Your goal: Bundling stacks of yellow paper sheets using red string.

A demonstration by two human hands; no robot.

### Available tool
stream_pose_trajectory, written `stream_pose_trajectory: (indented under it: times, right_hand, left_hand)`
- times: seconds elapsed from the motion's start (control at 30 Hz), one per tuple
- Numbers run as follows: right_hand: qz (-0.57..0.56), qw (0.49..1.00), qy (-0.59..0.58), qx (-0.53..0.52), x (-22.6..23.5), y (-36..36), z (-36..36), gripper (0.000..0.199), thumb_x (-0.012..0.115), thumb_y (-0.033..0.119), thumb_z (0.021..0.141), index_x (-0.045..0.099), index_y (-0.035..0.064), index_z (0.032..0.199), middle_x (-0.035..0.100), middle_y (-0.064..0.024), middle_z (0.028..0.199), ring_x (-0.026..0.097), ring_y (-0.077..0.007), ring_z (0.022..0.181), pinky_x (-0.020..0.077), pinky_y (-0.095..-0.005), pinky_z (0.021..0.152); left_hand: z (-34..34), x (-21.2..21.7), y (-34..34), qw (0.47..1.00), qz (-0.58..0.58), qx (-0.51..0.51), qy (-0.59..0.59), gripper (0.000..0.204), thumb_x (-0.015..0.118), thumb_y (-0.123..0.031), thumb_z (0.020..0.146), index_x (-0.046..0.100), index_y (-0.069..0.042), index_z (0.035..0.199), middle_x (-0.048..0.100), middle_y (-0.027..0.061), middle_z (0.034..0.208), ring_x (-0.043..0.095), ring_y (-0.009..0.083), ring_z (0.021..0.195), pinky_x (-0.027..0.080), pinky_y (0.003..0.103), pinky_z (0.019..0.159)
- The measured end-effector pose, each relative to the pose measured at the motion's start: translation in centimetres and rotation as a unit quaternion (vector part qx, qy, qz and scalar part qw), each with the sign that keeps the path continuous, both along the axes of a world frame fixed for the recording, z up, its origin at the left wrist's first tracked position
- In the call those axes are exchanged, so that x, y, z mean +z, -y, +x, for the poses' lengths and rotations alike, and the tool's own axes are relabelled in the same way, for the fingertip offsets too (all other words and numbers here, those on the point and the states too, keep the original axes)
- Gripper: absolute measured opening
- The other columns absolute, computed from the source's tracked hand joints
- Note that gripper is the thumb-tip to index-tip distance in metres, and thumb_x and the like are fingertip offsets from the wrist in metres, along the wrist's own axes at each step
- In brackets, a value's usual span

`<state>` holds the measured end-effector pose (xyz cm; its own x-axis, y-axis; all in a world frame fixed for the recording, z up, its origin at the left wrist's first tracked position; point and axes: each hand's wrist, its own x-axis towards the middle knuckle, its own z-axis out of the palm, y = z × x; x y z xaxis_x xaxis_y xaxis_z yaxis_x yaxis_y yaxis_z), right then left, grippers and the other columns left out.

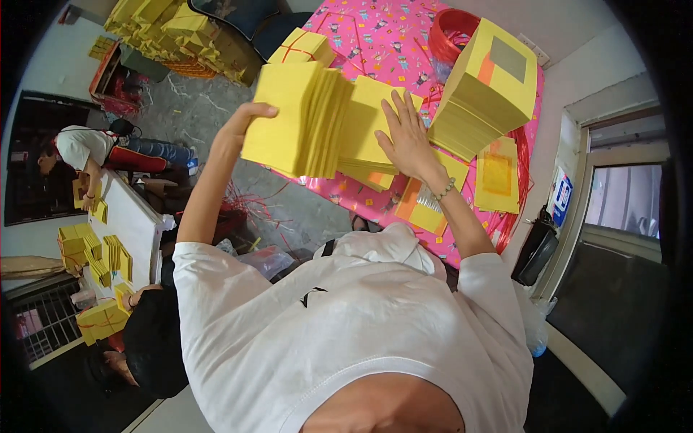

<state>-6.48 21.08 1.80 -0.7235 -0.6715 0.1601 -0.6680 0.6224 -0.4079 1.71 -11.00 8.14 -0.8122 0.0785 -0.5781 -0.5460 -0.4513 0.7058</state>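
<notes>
My left hand (243, 124) grips a thick stack of yellow paper (285, 119) by its left side, with the thumb on top. The sheets fan apart along the stack's right side. Spread flat, my right hand (410, 138) rests on another yellow paper pile (364, 119) on the table, just right of the held stack. Its fingers are apart and hold nothing. Below the right wrist lie loose yellow sheets (433, 206) with orange patches, partly hidden by the forearm.
A tall yellow paper block (485, 90) stands at the right on the pink patterned tablecloth (382, 32). Behind it sits a roll of red strapping (453, 32). A tied yellow bundle (299, 49) lies far left. Two people work at a white table (141, 224) on the left.
</notes>
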Motion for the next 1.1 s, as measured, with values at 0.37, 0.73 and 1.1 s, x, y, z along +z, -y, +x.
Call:
stream_pose_trajectory:
  times: [0.37, 0.73, 1.1]
  right_hand:
    - [-0.112, 0.993, 0.024, 0.028, -2.5, -0.3, -0.5, 0.073, 0.055, 0.018, 0.082, 0.019, 0.0024, 0.144, 0.006, -0.025, 0.149, -0.002, -0.0399, 0.14, 0.0168, -0.056, 0.11]
    - [-0.373, 0.919, 0.104, 0.074, -3.1, 0.5, -0.4, 0.067, 0.053, 0.013, 0.089, 0.017, 0.0018, 0.144, 0.01, -0.0222, 0.149, 0.01, -0.0366, 0.139, 0.0165, -0.0427, 0.113]
    - [-0.548, 0.757, 0.347, -0.082, -3.1, -0.7, -1.2, 0.045, 0.038, 0.028, 0.099, 0.036, 0.0022, 0.136, 0.037, -0.0131, 0.139, 0.028, -0.0216, 0.134, 0.0249, -0.0348, 0.108]
  left_hand:
    - [-5.4, -2.5, -7.7, 0.994, 0.08, -0.062, -0.045, 0.05, 0.065, -0.014, 0.078, 0.048, 0.005, 0.122, 0.061, 0.0184, 0.111, 0.064, 0.027, 0.096, 0.053, 0.038, 0.087]
    - [-6.2, -1.9, -8.3, 0.996, 0.031, -0.074, -0.024, 0.05, 0.07, -0.016, 0.077, 0.05, 0.003, 0.119, 0.063, 0.0145, 0.109, 0.065, 0.0229, 0.094, 0.054, 0.035, 0.083]
    - [-6.5, -0.7, -9.4, 0.995, -0.04, -0.091, 0.001, 0.051, 0.072, -0.017, 0.074, 0.052, 0.002, 0.117, 0.063, 0.0129, 0.108, 0.065, 0.0219, 0.092, 0.054, 0.036, 0.084]
